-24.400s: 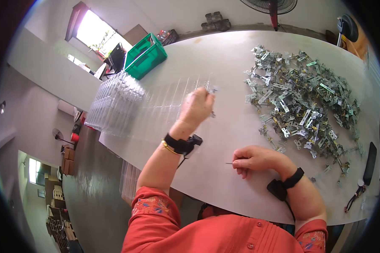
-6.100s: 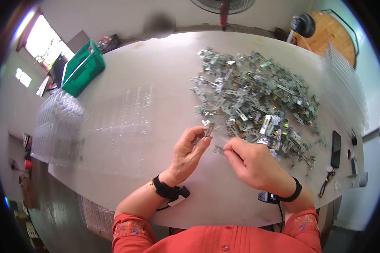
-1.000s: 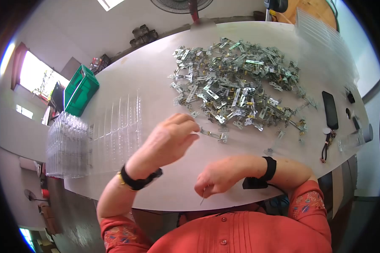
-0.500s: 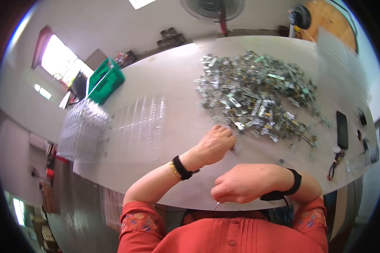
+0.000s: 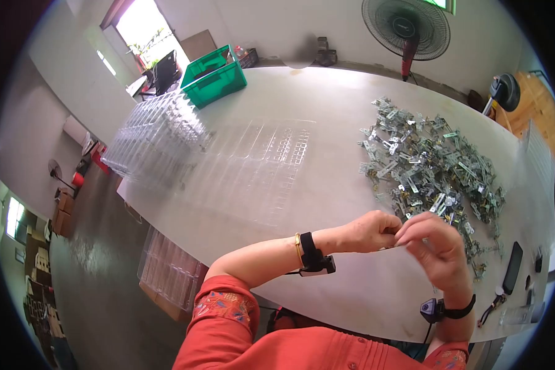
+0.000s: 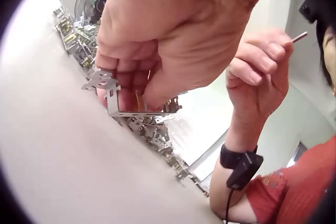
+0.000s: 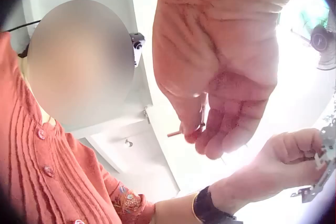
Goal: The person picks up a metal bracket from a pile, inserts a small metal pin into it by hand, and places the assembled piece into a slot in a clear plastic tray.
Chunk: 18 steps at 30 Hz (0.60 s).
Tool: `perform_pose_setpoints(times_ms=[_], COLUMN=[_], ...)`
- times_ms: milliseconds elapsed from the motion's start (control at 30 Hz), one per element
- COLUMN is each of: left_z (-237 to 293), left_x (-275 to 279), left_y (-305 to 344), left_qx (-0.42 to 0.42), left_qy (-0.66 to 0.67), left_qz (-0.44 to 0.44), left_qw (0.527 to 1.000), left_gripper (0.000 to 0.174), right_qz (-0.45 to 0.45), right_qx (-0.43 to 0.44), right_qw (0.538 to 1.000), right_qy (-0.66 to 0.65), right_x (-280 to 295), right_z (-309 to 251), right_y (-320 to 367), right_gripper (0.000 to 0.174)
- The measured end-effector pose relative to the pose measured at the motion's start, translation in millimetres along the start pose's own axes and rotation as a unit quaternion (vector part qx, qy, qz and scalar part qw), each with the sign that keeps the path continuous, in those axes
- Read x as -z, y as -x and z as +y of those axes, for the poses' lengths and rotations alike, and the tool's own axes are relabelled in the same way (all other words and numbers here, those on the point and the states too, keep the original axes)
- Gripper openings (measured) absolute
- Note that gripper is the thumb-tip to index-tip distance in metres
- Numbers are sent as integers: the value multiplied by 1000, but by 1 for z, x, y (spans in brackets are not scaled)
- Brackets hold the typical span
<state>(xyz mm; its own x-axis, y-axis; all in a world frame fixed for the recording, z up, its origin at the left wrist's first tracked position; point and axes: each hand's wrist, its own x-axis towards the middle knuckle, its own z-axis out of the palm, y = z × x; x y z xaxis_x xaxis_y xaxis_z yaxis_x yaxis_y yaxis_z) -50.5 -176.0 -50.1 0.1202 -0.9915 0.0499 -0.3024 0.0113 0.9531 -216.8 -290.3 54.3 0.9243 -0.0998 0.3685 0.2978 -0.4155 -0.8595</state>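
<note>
In the head view my left hand (image 5: 370, 232) and right hand (image 5: 438, 250) overlap in front of the pile of metal brackets (image 5: 438, 166). A bent metal bracket (image 6: 112, 100) with slotted tabs is pinched between the left thumb and fingers, close over the table in the left wrist view. The right hand (image 6: 260, 71) is raised, its thumb and fingers pinching a thin metal rod (image 6: 300, 37). That rod (image 7: 174, 133) pokes out beside the fingertips in the right wrist view, where the left hand (image 7: 278, 163) and bracket (image 7: 304, 195) appear lower right.
A clear compartment tray (image 5: 253, 166) lies left of the pile, beside a stack of similar trays (image 5: 157, 135). Behind them stands a green crate (image 5: 214, 80). A black phone (image 5: 513, 268) lies at the right edge. More clear trays (image 5: 536, 154) stand far right.
The left hand reached down to a bracket lying in front of the pile and now holds one. The right hand has risen with its rod. The head view has swung left.
</note>
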Motion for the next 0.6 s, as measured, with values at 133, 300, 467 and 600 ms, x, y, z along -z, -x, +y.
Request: perform_pose_setpoints(times_ms=[133, 300, 467, 600], left_z=[-6, -16, -27, -22], left_x=[14, 17, 4, -6], left_y=[0, 1, 3, 7], left_qx=[58, 21, 21, 38], left_qy=[248, 359, 411, 455], left_qz=[-49, -50, -33, -37], left_qw=[966, 932, 911, 889], left_gripper=[18, 21, 21, 19], right_qz=[87, 33, -3, -4], right_qx=[-57, -78, -121, -170], right_qw=[995, 994, 991, 985], right_qy=[-4, 68, 49, 24], right_x=[3, 3, 5, 9], right_z=[20, 44, 59, 59], right_y=[-11, -20, -18, -15], right_gripper=[9, 6, 6, 4])
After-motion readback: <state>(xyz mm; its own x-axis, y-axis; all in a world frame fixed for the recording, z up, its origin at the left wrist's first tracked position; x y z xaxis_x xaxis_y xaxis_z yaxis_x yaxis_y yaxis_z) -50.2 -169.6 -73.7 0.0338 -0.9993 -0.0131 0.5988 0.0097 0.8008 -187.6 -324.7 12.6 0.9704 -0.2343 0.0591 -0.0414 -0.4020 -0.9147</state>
